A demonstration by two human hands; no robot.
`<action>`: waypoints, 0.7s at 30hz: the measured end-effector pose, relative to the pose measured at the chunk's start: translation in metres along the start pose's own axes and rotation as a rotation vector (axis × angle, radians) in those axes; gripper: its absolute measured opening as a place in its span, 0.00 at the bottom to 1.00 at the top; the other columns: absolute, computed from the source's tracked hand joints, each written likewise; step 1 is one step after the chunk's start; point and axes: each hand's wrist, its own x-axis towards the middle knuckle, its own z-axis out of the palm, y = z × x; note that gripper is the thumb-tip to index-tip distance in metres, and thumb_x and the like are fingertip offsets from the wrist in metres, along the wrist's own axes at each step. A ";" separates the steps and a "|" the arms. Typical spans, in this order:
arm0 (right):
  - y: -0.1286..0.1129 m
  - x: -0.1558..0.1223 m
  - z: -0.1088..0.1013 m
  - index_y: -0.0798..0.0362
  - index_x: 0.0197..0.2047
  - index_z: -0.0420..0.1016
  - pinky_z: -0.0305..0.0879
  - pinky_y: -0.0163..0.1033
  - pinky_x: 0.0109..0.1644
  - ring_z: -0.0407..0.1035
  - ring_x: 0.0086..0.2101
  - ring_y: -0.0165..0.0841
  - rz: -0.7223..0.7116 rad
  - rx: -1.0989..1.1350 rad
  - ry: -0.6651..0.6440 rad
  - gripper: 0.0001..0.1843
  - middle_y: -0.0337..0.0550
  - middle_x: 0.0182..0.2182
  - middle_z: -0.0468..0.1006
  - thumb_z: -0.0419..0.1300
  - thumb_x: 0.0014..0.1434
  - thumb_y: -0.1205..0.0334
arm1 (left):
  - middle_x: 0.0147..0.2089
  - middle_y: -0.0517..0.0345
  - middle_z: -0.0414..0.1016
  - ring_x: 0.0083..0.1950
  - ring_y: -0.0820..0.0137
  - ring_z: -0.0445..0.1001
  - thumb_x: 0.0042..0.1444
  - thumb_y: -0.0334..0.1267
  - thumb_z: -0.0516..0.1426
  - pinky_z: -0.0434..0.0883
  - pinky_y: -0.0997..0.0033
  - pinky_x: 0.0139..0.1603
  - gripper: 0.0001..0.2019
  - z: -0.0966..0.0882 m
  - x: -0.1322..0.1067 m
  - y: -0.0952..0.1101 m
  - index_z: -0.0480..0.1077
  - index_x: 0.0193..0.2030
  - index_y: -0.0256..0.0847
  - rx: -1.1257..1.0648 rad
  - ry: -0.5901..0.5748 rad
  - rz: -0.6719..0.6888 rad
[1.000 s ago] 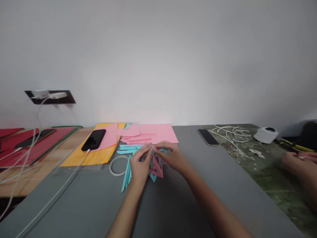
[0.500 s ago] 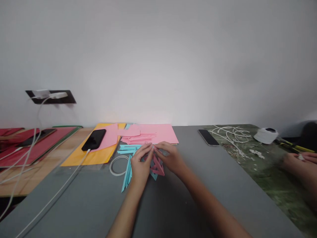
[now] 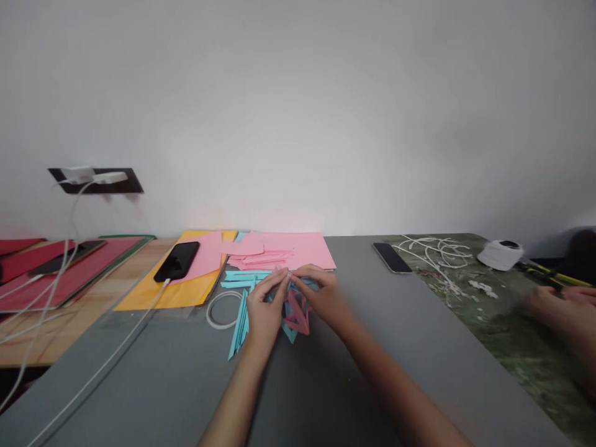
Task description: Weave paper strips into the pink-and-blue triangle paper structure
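A pink and blue folded-paper piece (image 3: pixel 297 316) hangs beneath my fingers over the grey table. My left hand (image 3: pixel 266 304) is closed in a pinch at its upper end. From the other side my right hand (image 3: pixel 321 295) pinches the same spot, the fingertips of both hands almost meeting. My hands hide much of the piece's upper part. Folded blue paper strips (image 3: pixel 239 326) lie just left of my left hand, beside a white roll of tape (image 3: pixel 223 310). Thin pink paper strips (image 3: pixel 265 259) lie beyond my fingers.
Pink sheets (image 3: pixel 307 245) and a yellow envelope (image 3: pixel 186 299) lie near the wall. A plugged-in phone (image 3: pixel 177 261) rests on the left; another phone (image 3: pixel 392 257) is at the right. White cords (image 3: pixel 437 248), a white spool (image 3: pixel 500 254) and another person's hands (image 3: pixel 559 304) are far right.
The paper piece has turned and tilted slightly under my fingers, and its lower tips sit a little lower. My hands stay almost in place. The other person's hands at right have shifted slightly.
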 end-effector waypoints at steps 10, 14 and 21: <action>0.004 0.002 -0.006 0.49 0.30 0.78 0.69 0.38 0.39 0.72 0.32 0.32 0.087 0.115 -0.078 0.07 0.42 0.30 0.78 0.62 0.51 0.56 | 0.45 0.46 0.77 0.46 0.63 0.75 0.39 0.36 0.66 0.69 0.61 0.52 0.21 -0.006 0.004 0.006 0.74 0.43 0.36 -0.373 -0.122 -0.408; 0.002 0.001 -0.005 0.49 0.31 0.78 0.69 0.38 0.39 0.72 0.32 0.32 0.122 0.091 -0.050 0.07 0.42 0.29 0.78 0.61 0.51 0.56 | 0.44 0.46 0.78 0.46 0.63 0.76 0.37 0.36 0.67 0.70 0.61 0.51 0.20 -0.004 0.004 0.005 0.74 0.41 0.35 -0.371 -0.094 -0.402; -0.004 -0.002 0.004 0.51 0.29 0.77 0.68 0.38 0.38 0.71 0.31 0.32 0.104 0.011 0.064 0.05 0.43 0.28 0.78 0.60 0.52 0.61 | 0.40 0.49 0.78 0.44 0.64 0.76 0.39 0.37 0.65 0.72 0.64 0.48 0.10 0.002 0.001 0.004 0.77 0.31 0.37 -0.177 0.018 -0.120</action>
